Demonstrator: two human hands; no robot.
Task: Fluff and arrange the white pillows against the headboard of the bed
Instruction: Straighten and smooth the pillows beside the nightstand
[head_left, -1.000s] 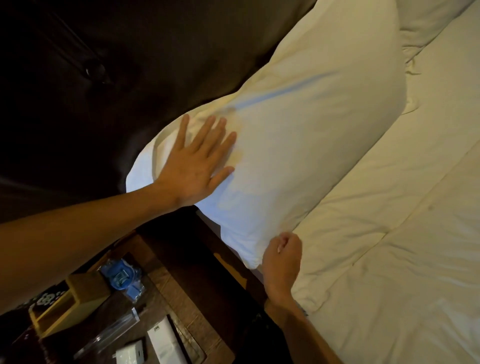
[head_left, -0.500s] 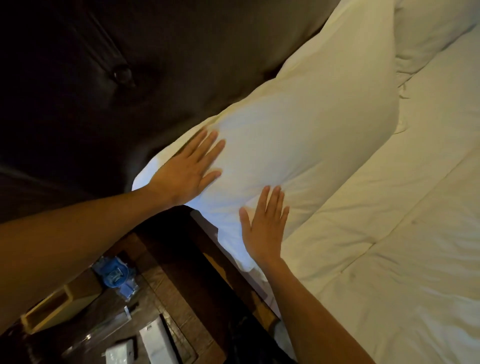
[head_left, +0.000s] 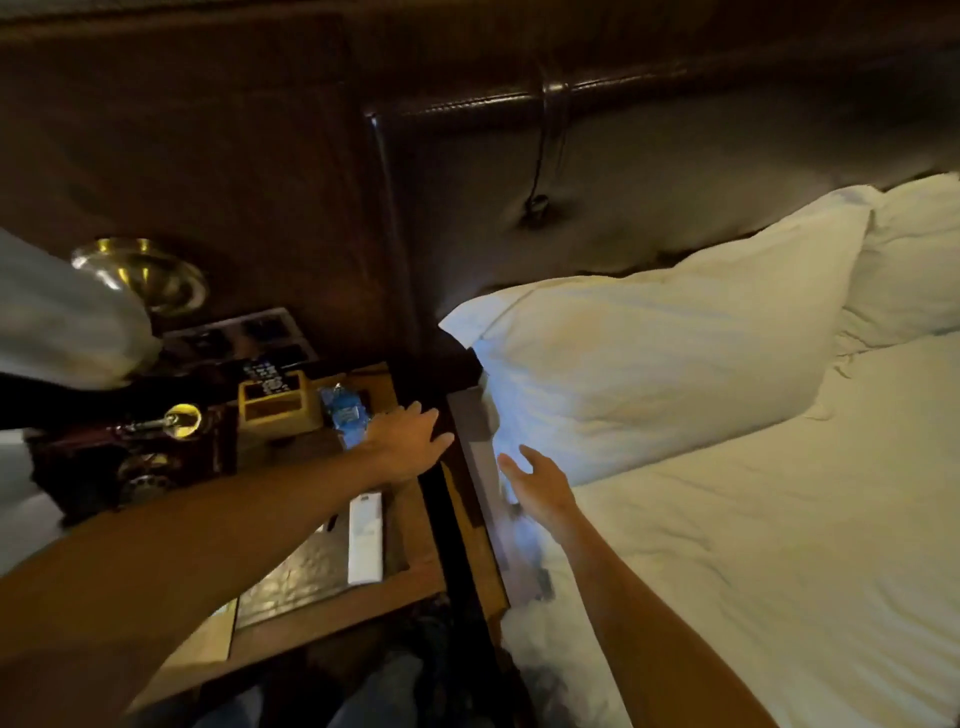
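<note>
A large white pillow leans against the dark padded headboard at the near end of the bed. A second white pillow sits beside it at the far right. My left hand hovers open above the nightstand edge, off the pillow. Just short of the pillow's lower corner, my right hand hangs over the bed edge with fingers spread and nothing in it.
A wooden nightstand stands left of the bed with a white remote, a blue packet, a small wooden box and an old-style telephone. A lamp shade juts in at left. White bedding covers the mattress.
Both hands have come off the pillow and drawn back toward me. The view has pulled back and swung left, so the nightstand and headboard edge now show.
</note>
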